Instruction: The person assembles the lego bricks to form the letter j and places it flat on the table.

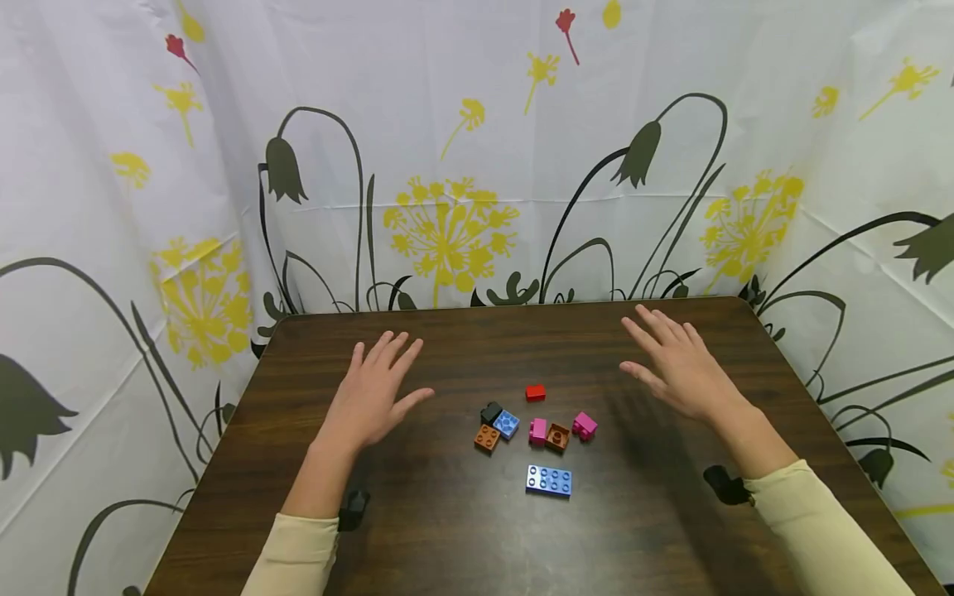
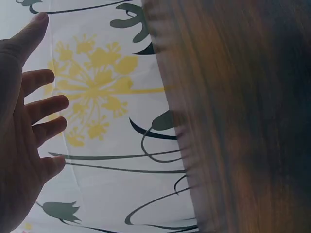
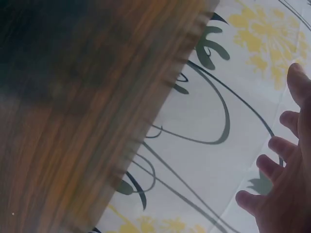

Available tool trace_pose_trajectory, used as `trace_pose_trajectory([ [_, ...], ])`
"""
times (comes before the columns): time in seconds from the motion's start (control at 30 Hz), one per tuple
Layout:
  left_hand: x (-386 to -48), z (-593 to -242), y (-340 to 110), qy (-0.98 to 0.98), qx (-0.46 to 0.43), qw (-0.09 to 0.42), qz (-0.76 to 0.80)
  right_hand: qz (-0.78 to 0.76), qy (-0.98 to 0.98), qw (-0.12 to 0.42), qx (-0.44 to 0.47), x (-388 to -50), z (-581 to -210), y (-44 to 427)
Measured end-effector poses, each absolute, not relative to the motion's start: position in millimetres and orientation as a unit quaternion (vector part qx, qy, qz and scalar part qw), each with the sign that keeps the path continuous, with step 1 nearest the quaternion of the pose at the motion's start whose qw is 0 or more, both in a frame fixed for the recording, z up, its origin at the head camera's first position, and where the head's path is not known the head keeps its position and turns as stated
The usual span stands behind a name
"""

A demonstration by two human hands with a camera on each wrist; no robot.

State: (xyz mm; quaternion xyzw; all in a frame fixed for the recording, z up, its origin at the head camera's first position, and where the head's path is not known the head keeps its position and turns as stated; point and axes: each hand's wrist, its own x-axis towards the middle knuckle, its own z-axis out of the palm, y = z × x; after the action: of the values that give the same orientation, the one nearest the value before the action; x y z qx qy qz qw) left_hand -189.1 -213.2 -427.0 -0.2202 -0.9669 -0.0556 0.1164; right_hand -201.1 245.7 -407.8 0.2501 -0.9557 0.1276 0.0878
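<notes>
My left hand point(image 1: 375, 397) hovers over the table to the left of a small group of toy bricks, fingers spread and holding nothing. On the other side my right hand point(image 1: 681, 368) is also raised, its fingers straight. Between them lie a red brick point(image 1: 535, 393), a black brick point(image 1: 490, 413), a small blue brick point(image 1: 506, 425), an orange-brown brick point(image 1: 488, 439), a pink brick point(image 1: 538, 432), a brown brick point(image 1: 557, 438) on its back, and another pink brick point(image 1: 585, 426). Nearest me is a longer blue brick point(image 1: 549, 481). Both wrist views show empty fingers.
The dark wooden table point(image 1: 447, 538) ends at a straight far edge. Behind it and at both sides hangs a white curtain point(image 1: 462, 74) with printed flowers. A dark wrist device point(image 1: 354, 509) sits by the left cuff, and another point(image 1: 725, 485) by the right.
</notes>
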Motion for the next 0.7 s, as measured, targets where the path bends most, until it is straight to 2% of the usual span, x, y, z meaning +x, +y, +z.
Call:
trace_pose_trajectory([
  [0.23, -183, -437, -203, -0.957, -0.246, 0.119, -0.092, 0.096, -0.947, 0.087, 0.294, -199, -427, 232],
  [0.5, -167, -464, -172, -0.919, -0.321, 0.163, -0.162, 0.073, -0.933, 0.048, 0.348, -189, -464, 209],
  [0.6, -158, -475, -154, -0.912, -0.337, 0.153, -0.177, 0.075, -0.928, 0.031, 0.363, -185, -476, 200],
  [0.7, -150, -484, -136, -0.911, -0.351, 0.119, -0.182, 0.083, -0.924, 0.014, 0.372, -183, -486, 193],
])
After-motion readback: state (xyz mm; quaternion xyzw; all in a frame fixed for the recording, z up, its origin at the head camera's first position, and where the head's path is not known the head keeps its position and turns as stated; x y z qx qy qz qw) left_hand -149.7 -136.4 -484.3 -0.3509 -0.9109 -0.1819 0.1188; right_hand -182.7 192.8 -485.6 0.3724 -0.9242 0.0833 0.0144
